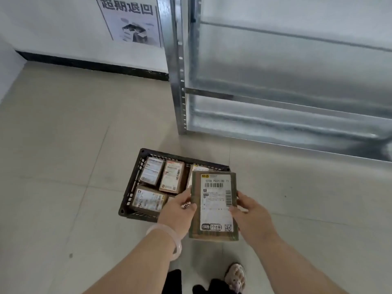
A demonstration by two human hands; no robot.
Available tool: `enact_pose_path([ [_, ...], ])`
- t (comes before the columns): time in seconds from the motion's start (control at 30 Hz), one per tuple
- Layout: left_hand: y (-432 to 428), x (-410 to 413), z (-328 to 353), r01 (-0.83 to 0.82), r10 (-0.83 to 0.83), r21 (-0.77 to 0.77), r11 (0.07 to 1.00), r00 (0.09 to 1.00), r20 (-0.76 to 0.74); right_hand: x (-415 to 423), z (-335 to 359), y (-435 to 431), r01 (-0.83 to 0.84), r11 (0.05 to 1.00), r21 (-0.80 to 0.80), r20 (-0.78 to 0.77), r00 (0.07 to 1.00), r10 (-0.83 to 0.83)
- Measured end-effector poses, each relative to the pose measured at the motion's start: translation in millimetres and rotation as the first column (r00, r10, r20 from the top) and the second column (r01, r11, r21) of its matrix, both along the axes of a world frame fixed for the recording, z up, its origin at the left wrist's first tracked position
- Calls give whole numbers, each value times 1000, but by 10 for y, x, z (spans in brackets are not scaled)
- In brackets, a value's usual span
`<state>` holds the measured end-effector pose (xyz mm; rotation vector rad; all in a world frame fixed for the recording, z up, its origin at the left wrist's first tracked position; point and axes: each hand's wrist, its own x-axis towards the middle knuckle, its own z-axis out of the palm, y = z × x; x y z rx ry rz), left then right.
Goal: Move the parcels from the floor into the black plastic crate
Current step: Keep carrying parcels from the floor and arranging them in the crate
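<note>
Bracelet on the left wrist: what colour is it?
The bracelet is pale, milky pink-white, seen in the head view.

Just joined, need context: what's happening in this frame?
A person is loading parcels into a black crate on the tiled floor. Both hands hold one labelled cardboard parcel above the crate's right side: left hand on its left edge, right hand on its right edge. It is not yet set down. The crate already holds several boxes lying label-up. A metal rack stands just behind. No other loose parcels show on the floor in view.
</note>
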<state>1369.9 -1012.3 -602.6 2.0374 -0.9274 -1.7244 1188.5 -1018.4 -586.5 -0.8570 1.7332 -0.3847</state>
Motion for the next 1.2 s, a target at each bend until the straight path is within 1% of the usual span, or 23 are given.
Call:
enact_pose_path([
  [0.1,115,39,-574,84,-85,40,996,996,20,80,-670,207,30,996,88,-30,999,-28],
  [0.17,159,60,-939,136,-138,65,989,990,31,135,-1066,290,7,991,131,-61,998,0],
  [0.3,212,56,-1572,240,-244,102,965,970,19,185,-1645,387,19,983,184,-98,995,-1],
  [0.47,190,-23,-2102,248,-247,122,961,969,-25,203,-2143,465,90,978,187,-157,986,-60],
  [0.57,131,-81,-2306,198,-197,152,968,980,-23,188,-2313,420,80,979,188,-168,985,-49],
  [0.67,45,-116,-2476,154,-154,146,977,988,-11,185,-2466,326,100,977,188,-190,980,-64],
  [0.83,-61,-160,-2661,183,-188,136,974,982,25,191,-2674,205,185,962,202,-246,960,-133],
  [0.93,-16,-174,-2710,142,-149,130,981,988,43,212,-2686,222,193,966,169,-254,956,-147],
  [1.1,23,-177,-2706,100,-100,87,991,995,-8,235,-2692,283,224,962,155,-229,956,-186],
  [1.2,30,-188,-2701,71,-66,104,992,996,-54,208,-2665,265,235,958,164,-211,957,-199],
])
